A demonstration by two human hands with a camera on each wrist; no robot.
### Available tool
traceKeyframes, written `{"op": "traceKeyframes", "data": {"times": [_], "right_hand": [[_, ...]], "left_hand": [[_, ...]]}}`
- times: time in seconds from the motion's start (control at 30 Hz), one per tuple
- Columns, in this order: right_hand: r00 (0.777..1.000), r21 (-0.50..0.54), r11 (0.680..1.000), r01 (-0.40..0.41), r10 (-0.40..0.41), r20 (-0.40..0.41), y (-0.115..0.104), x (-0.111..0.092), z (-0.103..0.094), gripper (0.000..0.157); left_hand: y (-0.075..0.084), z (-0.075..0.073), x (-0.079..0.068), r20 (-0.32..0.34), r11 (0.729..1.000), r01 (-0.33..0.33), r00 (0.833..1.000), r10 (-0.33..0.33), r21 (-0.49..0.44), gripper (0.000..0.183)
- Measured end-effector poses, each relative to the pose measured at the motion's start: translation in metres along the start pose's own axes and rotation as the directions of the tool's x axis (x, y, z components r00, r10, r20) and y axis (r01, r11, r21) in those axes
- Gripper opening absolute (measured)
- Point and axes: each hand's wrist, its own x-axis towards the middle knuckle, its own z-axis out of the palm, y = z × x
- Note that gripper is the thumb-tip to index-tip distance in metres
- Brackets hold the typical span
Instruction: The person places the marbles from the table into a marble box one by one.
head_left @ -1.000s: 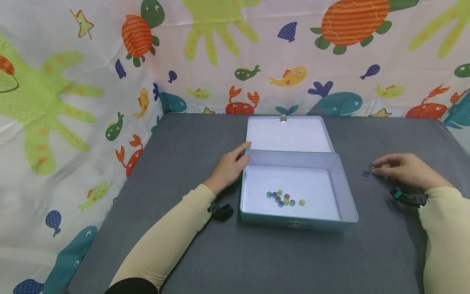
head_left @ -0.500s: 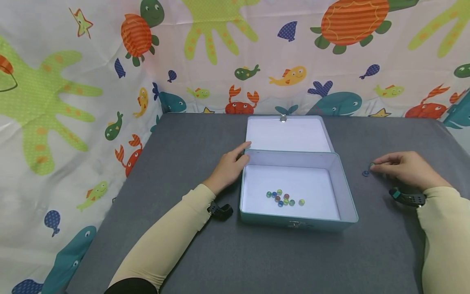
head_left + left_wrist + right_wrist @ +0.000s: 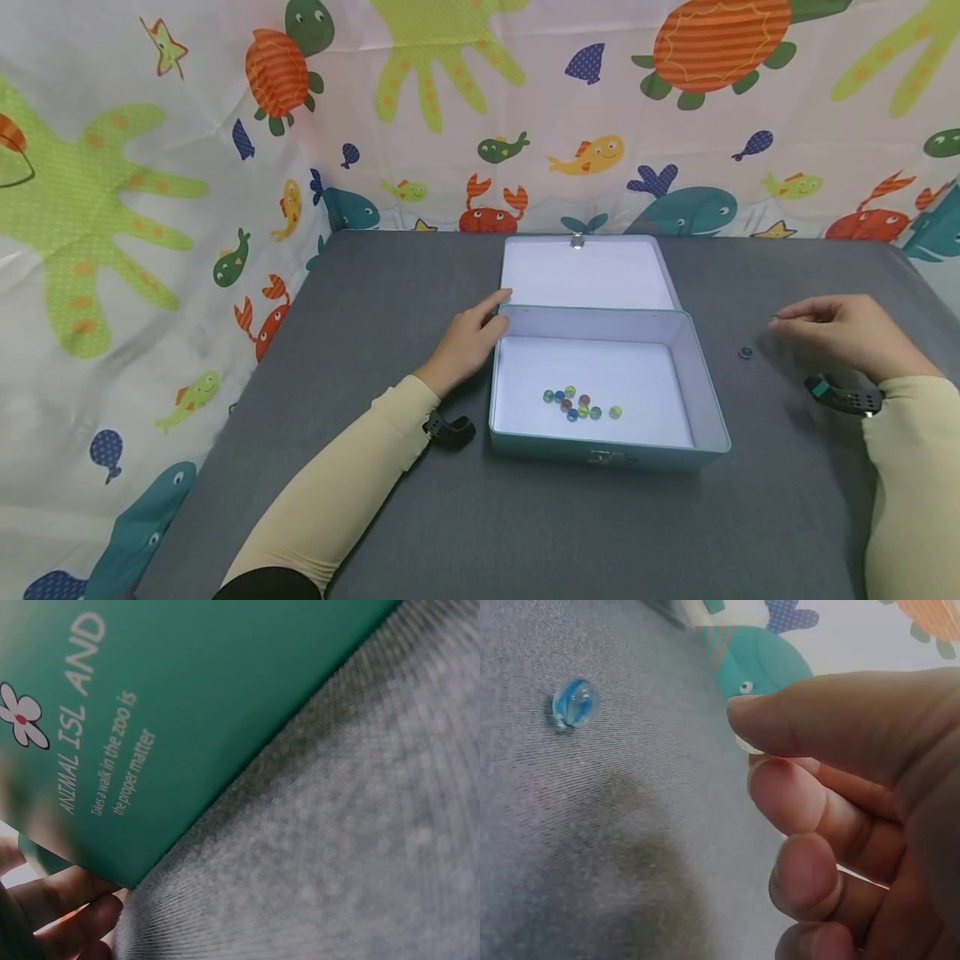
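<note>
An open teal box (image 3: 611, 460) with a white inside stands on the grey table, its lid (image 3: 588, 271) laid back behind it. Several glass marbles (image 3: 572, 413) lie on its floor. My left hand (image 3: 465, 342) holds the box's rear left corner, the index fingertip at the lid's edge. In the left wrist view, fingers (image 3: 64, 900) sit at the green corner. To the right of the box, my right hand (image 3: 855, 329) pinches a marble (image 3: 748, 748) between thumb and index finger, mostly hidden by the fingertips. A blue marble (image 3: 745, 353) lies on the table nearby.
The grey tabletop (image 3: 600, 533) runs around the box. A white curtain (image 3: 442, 192) printed with sea animals borders it behind and to the left. Both wrists carry black straps, like the right one (image 3: 843, 396).
My right hand has lifted a marble from beside the blue one and moved slightly back and right. The blue marble stays on the table. My left hand and the box have not moved.
</note>
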Motion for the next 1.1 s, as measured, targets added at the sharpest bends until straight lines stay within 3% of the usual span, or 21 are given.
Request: {"op": "traceKeyframes", "data": {"times": [0.47,0.7,1.1], "right_hand": [[0.997,-0.006,0.998,0.059,-0.059,-0.047,-0.055,-0.001,-0.006,0.067],[0.994,0.048,0.993,0.108,-0.107,-0.022,-0.080,-0.001,0.000,0.061],[0.979,0.173,0.964,0.203,-0.195,-0.063,-0.121,-0.004,0.013,0.045]], "left_hand": [[0.000,-0.001,0.001,0.001,1.000,-0.002,1.000,0.002,0.001,0.061],[0.001,-0.001,0.001,0.005,1.000,0.003,1.000,-0.003,0.005,0.062],[0.003,0.000,-0.001,0.002,1.000,0.011,1.000,-0.011,0.014,0.062]]}}
